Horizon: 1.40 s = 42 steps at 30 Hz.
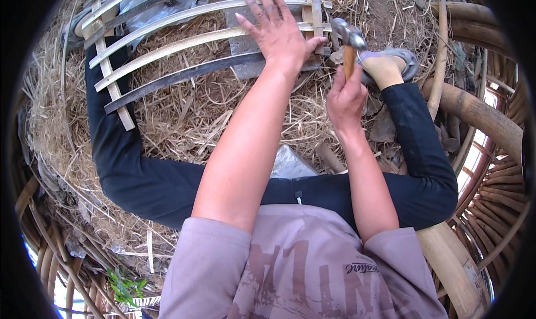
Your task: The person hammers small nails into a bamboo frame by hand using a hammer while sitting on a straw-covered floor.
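My left hand lies spread, palm down, across the right end of a frame of split bamboo strips. The lengthwise strips sit a little apart, some pale and some dark. A crosspiece joins them at the left, and a short upright crosspiece at the right, close to my left thumb. Beneath the right end lies a flat grey stone slab, partly hidden by my hand. My right hand grips the wooden handle of a hammer; its metal head is just right of the frame's end.
Dry straw and shavings cover the ground between my outstretched legs. A clear plastic bag lies under the frame's far left. Bamboo poles stand along the right side. A grey block sits close in front of me.
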Motion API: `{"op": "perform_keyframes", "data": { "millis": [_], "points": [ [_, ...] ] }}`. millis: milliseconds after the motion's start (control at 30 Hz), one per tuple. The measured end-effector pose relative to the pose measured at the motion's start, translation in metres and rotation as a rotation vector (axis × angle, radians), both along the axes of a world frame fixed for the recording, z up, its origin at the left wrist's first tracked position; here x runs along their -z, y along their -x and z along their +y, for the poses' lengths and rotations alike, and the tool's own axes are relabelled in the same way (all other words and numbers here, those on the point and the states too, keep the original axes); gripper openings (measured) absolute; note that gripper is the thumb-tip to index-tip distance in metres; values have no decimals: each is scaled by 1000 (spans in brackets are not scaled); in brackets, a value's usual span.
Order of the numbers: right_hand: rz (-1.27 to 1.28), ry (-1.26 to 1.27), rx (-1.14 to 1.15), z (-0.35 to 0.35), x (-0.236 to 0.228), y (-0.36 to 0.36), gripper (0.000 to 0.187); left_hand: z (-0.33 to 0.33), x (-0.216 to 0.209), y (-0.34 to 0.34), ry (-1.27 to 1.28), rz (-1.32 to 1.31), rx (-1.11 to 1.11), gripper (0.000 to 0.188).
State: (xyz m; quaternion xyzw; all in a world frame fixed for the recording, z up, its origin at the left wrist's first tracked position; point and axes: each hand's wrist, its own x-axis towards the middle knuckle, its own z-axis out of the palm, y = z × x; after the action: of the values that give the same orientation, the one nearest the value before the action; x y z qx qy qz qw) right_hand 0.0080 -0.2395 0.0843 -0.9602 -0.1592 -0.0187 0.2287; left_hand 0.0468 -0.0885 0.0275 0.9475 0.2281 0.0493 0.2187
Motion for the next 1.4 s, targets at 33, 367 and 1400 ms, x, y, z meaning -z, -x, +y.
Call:
{"op": "perform_keyframes", "data": {
  "millis": [33,367,1400],
  "points": [
    [60,38,19,1,1,1,16,0,-12,2,8,-44,-17,134],
    [-52,-116,20,12,-11,3,19,15,-37,-8,116,470,74,135],
    [-36,-413,272,13,-1,-9,29,14,-54,-11,149,438,114,132]
  ]
}}
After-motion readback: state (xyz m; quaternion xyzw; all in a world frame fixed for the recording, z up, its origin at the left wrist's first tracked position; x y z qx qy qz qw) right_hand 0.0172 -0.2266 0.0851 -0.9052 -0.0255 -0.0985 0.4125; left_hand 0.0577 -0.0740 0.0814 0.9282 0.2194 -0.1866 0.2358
